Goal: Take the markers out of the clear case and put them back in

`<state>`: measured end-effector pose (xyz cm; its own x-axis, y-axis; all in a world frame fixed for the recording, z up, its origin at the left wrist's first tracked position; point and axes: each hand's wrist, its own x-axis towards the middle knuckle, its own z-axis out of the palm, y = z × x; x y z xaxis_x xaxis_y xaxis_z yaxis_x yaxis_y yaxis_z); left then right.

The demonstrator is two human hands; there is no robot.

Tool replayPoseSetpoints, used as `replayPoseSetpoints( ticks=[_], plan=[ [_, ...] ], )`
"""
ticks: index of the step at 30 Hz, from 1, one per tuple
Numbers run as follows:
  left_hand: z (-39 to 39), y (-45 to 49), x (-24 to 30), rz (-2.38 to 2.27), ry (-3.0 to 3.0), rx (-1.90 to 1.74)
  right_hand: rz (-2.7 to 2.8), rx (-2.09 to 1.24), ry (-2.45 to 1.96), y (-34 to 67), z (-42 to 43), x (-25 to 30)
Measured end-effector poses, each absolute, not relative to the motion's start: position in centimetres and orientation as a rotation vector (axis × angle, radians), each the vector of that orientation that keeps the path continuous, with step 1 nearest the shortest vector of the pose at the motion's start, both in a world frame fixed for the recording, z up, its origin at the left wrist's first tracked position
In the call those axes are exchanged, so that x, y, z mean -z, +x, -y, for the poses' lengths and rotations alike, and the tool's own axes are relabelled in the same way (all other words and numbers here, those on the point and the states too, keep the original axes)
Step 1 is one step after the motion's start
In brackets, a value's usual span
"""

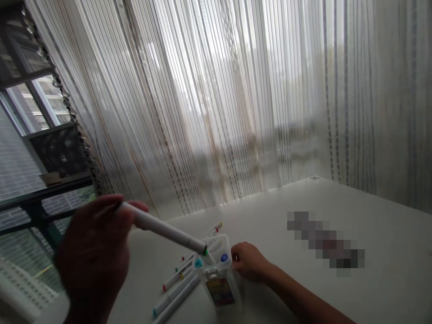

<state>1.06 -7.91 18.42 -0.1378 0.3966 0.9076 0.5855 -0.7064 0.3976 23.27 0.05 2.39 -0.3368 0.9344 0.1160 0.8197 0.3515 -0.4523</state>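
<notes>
My left hand (97, 252), raised at the left, is closed around one end of a white marker (165, 231). The marker slants down to the right, and its green-tipped end is over the opening of a clear plastic marker box (221, 290). Inside the box stand a few markers; a teal end (198, 263) and a blue end (224, 258) show at the top. My right hand (249, 261) rests on the table with curled fingers against the right side of the box. Its fingertips are partly hidden.
Several loose white markers (178, 294) with coloured ends lie on the white table (270, 216), left of and behind the box. A pixelated patch (326, 243) covers something at the right. Sheer striped curtains (216, 112) hang beyond the table; a window and railing (40, 193) are at left.
</notes>
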Motion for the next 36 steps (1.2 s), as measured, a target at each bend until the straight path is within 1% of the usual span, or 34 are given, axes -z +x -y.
replayPoseSetpoints(
  ticks=[1, 2, 5, 8, 11, 17, 23, 26, 32, 36],
  plan=[
    [7.9, 2.4, -18.5, 1.040, -1.960, 2.007, 2.263, -0.450, -1.543, 23.3, 0.0, -2.4],
    [7.9, 3.6, -18.2, 0.971, -2.069, 1.969, 2.259, -0.451, -1.541, 23.3, 0.0, -2.4],
    [7.6, 5.4, -16.6, 1.060, -2.297, 1.865, 2.244, -0.451, -1.532, 23.4, 0.0, -2.4],
    [7.1, 5.1, -14.8, 1.183, -2.388, 1.537, 2.232, -0.452, -1.525, 23.5, 0.1, -2.3],
    [6.3, 4.5, -13.8, 1.206, -2.510, 1.229, 2.224, -0.452, -1.519, 23.5, 0.1, -2.3],
    [5.3, 4.6, -12.8, 1.184, -2.769, 0.861, 2.230, -0.447, -1.497, 23.6, -0.2, -1.9],
    [5.3, 4.7, -13.3, 1.278, -2.871, 0.806, 2.245, -0.448, -1.490, 23.5, -0.3, -1.7],
    [5.5, 4.7, -13.9, 1.336, -2.850, 0.736, 2.253, -0.450, -1.484, 23.4, -0.2, -1.8],
    [5.9, 4.6, -14.7, 1.307, -2.785, 0.679, 2.263, -0.465, -1.488, 23.4, -0.1, -2.1],
    [5.7, 4.5, -14.8, 1.401, -2.723, 0.633, 2.262, -0.472, -1.498, 23.4, -0.1, -2.2]
  ],
)
